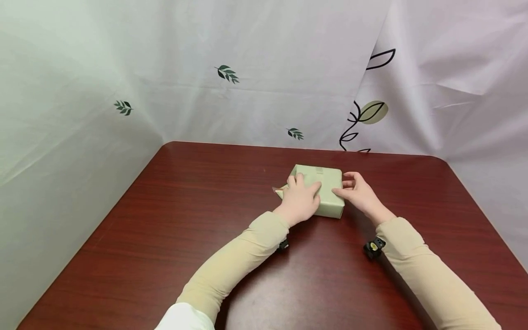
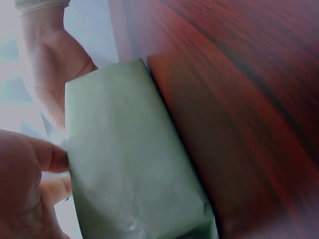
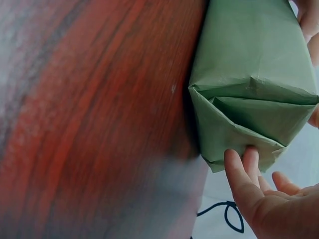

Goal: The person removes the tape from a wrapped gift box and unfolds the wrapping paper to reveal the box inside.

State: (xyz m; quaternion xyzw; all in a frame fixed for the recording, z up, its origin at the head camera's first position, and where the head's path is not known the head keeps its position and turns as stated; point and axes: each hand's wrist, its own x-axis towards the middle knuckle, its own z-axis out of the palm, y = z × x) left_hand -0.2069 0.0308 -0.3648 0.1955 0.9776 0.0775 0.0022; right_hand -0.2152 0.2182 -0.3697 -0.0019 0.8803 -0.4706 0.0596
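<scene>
From far I see the table (image 1: pixel 198 192) and, in its far half, the green parcel (image 1: pixel 330 183), mostly wrapped. The left hand (image 1: pixel 299 201) lies spread on it; the right hand (image 1: pixel 360 195), outstretched, touches the right-end flap (image 3: pixel 219 137). This end (I judge) is unsealed; the left-end flap (image 1: pixel 280 192) juts out.

Booth-like space: leaf-print cloth (image 1: pixel 268 41), table (image 1: pixel 185 192)

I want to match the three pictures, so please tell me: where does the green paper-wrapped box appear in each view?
Head: the green paper-wrapped box sits right of centre, under the left hand.
Left wrist: the box fills the centre-left, down to the bottom edge.
Right wrist: the box is upper right, cut by the top edge.
Shared landmark: the reddish wood-grain table.
</scene>
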